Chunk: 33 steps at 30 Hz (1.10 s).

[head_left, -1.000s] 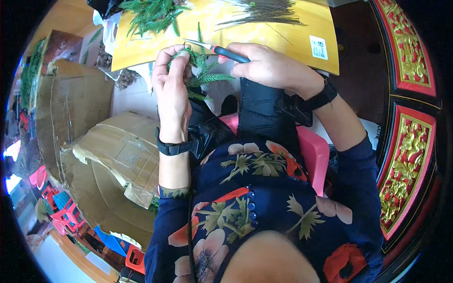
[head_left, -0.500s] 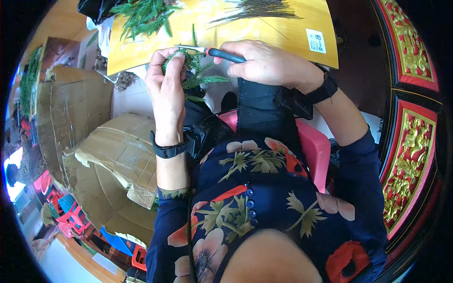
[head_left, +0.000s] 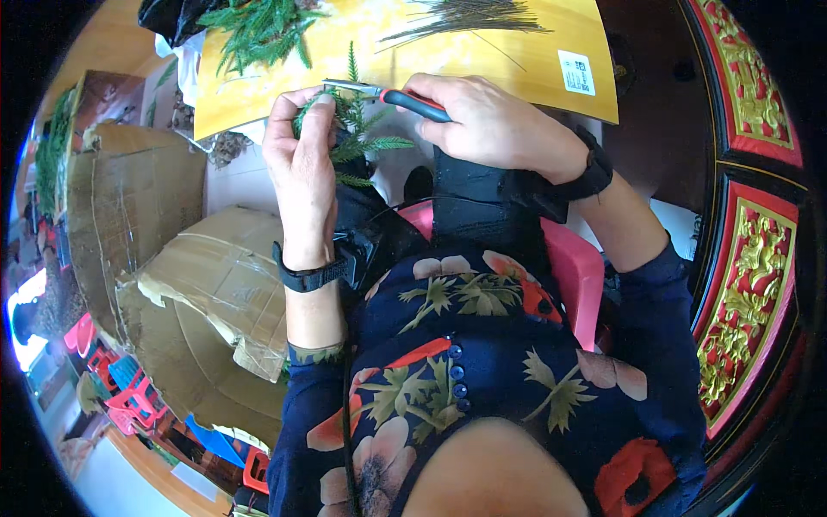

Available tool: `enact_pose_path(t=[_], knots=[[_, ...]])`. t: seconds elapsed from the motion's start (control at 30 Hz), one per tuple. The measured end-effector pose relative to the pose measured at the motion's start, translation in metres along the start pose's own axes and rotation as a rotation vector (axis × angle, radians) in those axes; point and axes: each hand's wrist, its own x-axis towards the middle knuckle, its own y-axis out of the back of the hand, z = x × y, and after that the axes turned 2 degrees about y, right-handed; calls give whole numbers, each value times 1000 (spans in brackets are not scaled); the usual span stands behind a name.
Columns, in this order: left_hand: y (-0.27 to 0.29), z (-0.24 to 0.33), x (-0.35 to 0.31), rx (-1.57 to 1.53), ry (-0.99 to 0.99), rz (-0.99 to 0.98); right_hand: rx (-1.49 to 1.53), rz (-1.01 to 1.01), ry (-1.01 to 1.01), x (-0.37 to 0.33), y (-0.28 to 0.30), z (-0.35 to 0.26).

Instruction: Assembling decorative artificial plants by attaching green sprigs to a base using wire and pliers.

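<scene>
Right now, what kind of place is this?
Probably a craft workroom: a flat yellow wood-look table holds a pile of green needle-leaved sprigs and a heap of thin dark sticks.

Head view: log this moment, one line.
left hand: holding green sprig; right hand: holding pointed tool, aimed leftward; yellow table: greenery pile, thin dark strands

Green sprig (head_left: 358, 145), fanned — red-black pliers (head_left: 394, 96) pointing left.

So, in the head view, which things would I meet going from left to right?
Cardboard box, left hand, red-and-black-handled tool, right hand, red-and-gold carved panels.
</scene>
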Motion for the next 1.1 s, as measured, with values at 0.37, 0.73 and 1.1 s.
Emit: enact_pose_path(t=[0.37, 0.73, 1.1], knots=[[4, 8, 2, -202, 185, -105, 9, -46, 9, 5, 2, 4], [12, 5, 6, -426, 393, -276, 18, -30, 62, 0, -1, 8], [7, 14, 4, -188, 294, -250, -74, 114, 101, 0, 3, 12]])
